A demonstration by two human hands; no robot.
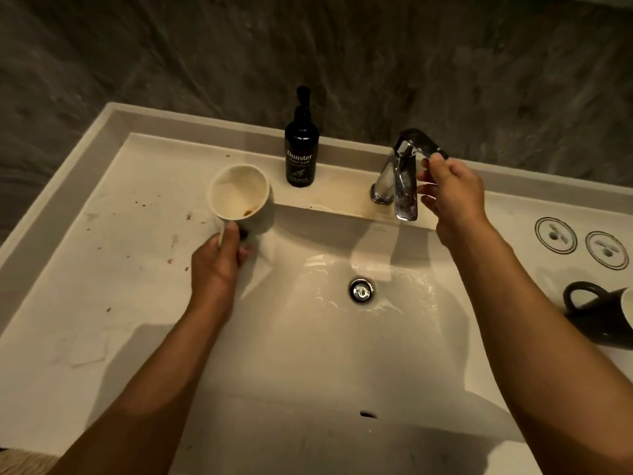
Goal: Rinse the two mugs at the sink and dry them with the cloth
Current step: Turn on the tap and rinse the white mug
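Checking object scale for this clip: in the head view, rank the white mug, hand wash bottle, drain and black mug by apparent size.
1. hand wash bottle
2. white mug
3. drain
The black mug is cut off by the frame edge and sits nearer the camera, so I leave it unranked.

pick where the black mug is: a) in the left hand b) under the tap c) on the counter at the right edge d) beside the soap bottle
c: the black mug sits on the counter at the right edge, while the left hand holds the white mug.
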